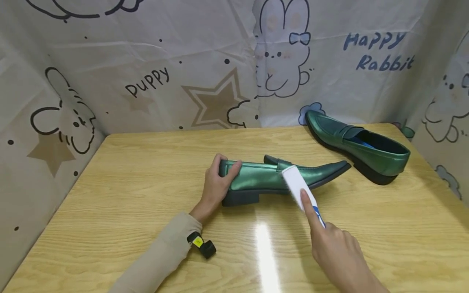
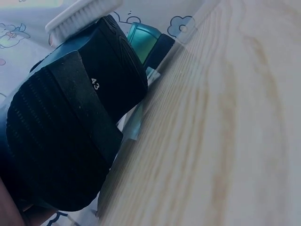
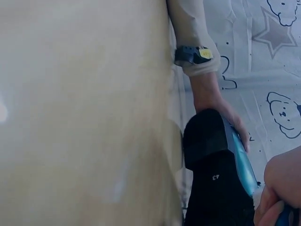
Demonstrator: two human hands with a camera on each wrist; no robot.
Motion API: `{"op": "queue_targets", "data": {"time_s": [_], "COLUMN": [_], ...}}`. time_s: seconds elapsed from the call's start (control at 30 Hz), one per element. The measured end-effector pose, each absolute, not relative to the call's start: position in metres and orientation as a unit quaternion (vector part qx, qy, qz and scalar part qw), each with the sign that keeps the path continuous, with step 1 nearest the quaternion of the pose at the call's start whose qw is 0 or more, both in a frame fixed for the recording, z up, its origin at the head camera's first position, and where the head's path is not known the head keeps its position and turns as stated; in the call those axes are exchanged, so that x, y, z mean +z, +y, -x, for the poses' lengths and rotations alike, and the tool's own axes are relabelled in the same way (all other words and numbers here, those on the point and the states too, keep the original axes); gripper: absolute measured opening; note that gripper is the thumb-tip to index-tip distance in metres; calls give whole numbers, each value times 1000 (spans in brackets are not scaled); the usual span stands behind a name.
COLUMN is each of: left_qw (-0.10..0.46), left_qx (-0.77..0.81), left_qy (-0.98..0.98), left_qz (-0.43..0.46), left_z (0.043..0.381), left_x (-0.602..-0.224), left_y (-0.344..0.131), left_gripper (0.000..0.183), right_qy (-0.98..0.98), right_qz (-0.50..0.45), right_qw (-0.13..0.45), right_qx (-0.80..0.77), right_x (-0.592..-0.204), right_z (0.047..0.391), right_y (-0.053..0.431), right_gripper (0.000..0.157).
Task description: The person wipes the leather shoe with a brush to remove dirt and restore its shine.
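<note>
My left hand (image 1: pixel 216 181) grips a shiny green loafer (image 1: pixel 256 177) by its heel, thumb on the near side, toe pointing right. The shoe is tipped so its side faces me; its black sole, marked 43 (image 2: pixel 95 84), shows in the left wrist view. In my right hand (image 1: pixel 335 248) is a white brush (image 1: pixel 294 183) with a blue-trimmed handle, index finger stretched along its back. The brush head overlaps the loafer's side just in front of the strap. White bristles (image 2: pixel 80 21) appear right at the shoe in the left wrist view.
A second green loafer (image 1: pixel 359 146) stands upright at the back right of the wooden table (image 1: pixel 128 183), toe toward the back left. A cartoon-printed cloth (image 1: pixel 154 49) hangs behind and along both sides. A black strap device (image 1: pixel 201 244) sits on the left cuff.
</note>
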State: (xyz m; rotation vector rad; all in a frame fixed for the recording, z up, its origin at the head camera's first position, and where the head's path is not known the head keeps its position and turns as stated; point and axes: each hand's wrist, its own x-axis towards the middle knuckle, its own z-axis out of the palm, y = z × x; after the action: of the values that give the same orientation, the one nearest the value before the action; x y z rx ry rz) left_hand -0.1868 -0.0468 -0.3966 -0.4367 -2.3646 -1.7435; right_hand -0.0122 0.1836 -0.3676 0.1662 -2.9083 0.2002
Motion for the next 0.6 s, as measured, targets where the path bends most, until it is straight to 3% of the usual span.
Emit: {"op": "queue_targets", "data": {"time_s": [0.13,0.27,0.47,0.6], "left_qw": [83,97,109,94], "left_qx": [-585,-589,-584,-587], "left_qy": [-792,-784,-779,-784], "left_qz": [152,169,201,180], "left_z": [185,186,185,189], "left_x": [-396,-402,-403,-401], "left_y": [-51,-53,-51,-51], "left_gripper": [35,37,36,35], "right_qy": [-978,-970,-968,-975], "right_qz": [-82,-101,-93,-78], "right_qw": [175,202,210,186], "right_qx": [80,89,99,95], "right_x": [-364,-356,-343,-342], "right_z": [28,47,70,65], "right_y": [178,173,169,172], "right_gripper": [85,78,71,74]}}
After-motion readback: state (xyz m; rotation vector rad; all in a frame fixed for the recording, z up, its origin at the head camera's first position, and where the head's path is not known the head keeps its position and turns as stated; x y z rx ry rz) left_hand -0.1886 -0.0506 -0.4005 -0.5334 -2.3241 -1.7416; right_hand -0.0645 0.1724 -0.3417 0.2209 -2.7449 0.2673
